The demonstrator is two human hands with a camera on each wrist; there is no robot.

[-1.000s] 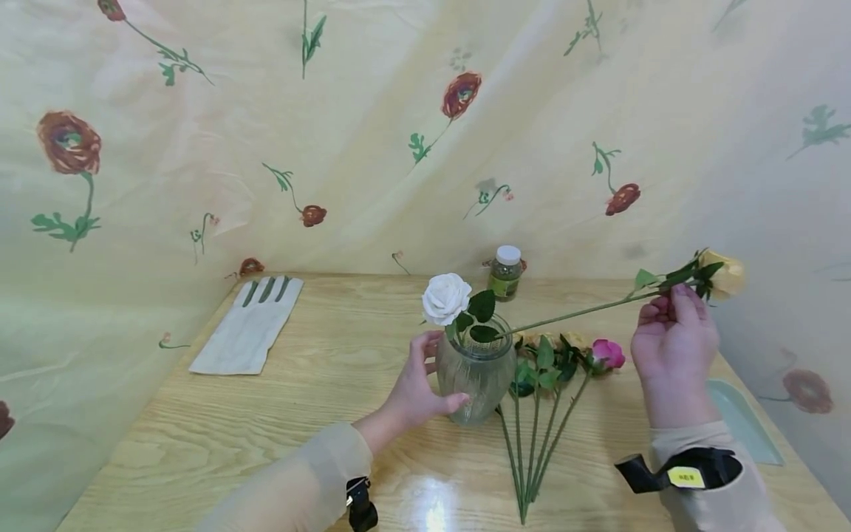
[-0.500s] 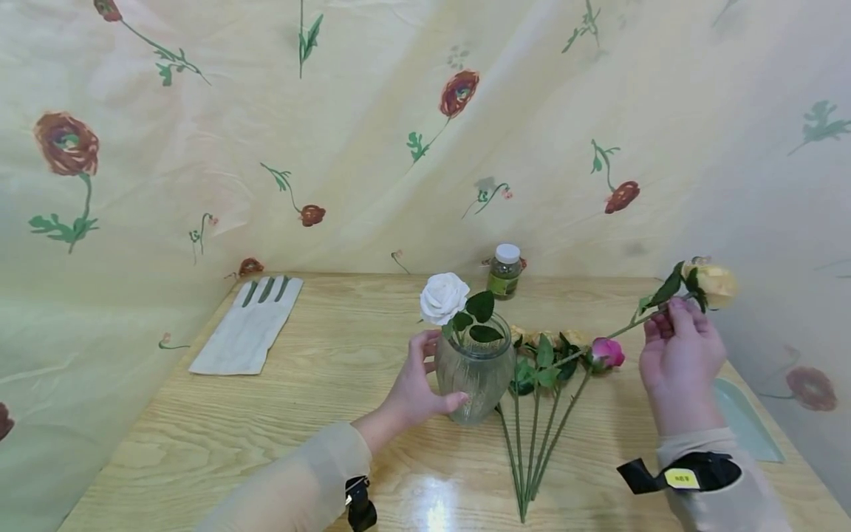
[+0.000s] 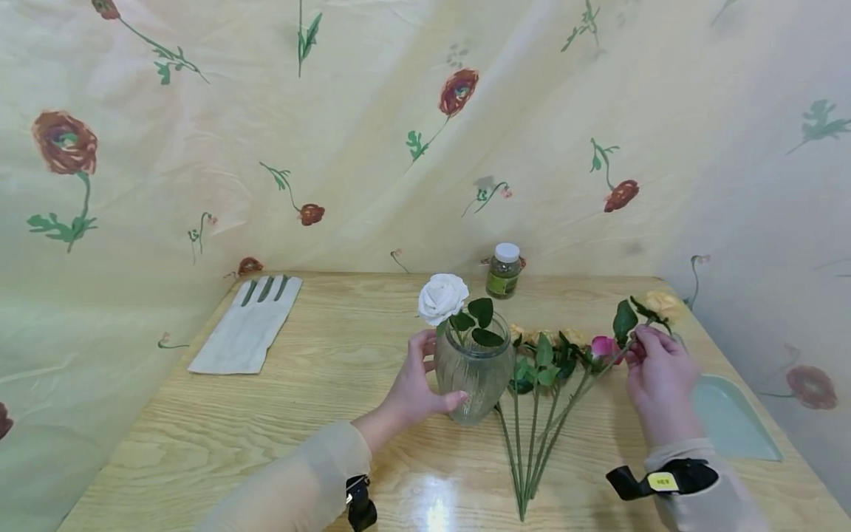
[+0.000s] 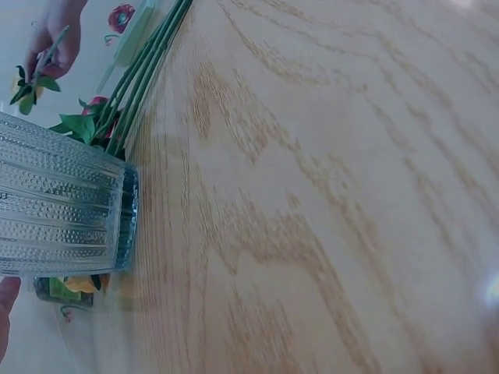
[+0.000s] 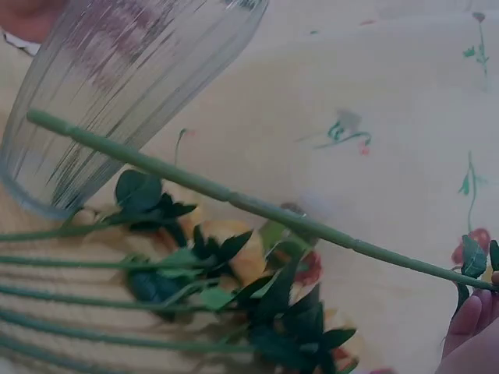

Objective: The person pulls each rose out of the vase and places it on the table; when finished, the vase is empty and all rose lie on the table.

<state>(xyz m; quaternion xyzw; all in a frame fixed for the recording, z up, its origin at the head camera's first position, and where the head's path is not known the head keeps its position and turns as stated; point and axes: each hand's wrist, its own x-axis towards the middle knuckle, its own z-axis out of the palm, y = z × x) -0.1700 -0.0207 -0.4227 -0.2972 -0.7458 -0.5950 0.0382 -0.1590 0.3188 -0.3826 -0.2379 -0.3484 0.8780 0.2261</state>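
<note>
— Stems (image 3: 532, 451) are laid nearest on the table (image 3: 266, 443). Which step is seen?

— Vase (image 3: 475, 373) is gripped by the left hand (image 3: 415, 388); beyond, a yellow rose (image 3: 662, 303) is pinched by the right hand (image 3: 658, 377) beside it. Lifting and aiming are needed.

— Any view difference?

— Its free stem end by the vase is shown only at the right wrist.

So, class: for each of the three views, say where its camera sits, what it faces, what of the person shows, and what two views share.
Head: worn on the head, looking forward and down at the table; both forearms, left hand and right hand show.
Left wrist: low by the tabletop, facing the ribbed glass vase; a fingertip shows at the bottom left edge, the right hand far off.
Right wrist: beside the held yellow rose's stem; fingertips at lower right.
Shared: all three show the vase.
</note>
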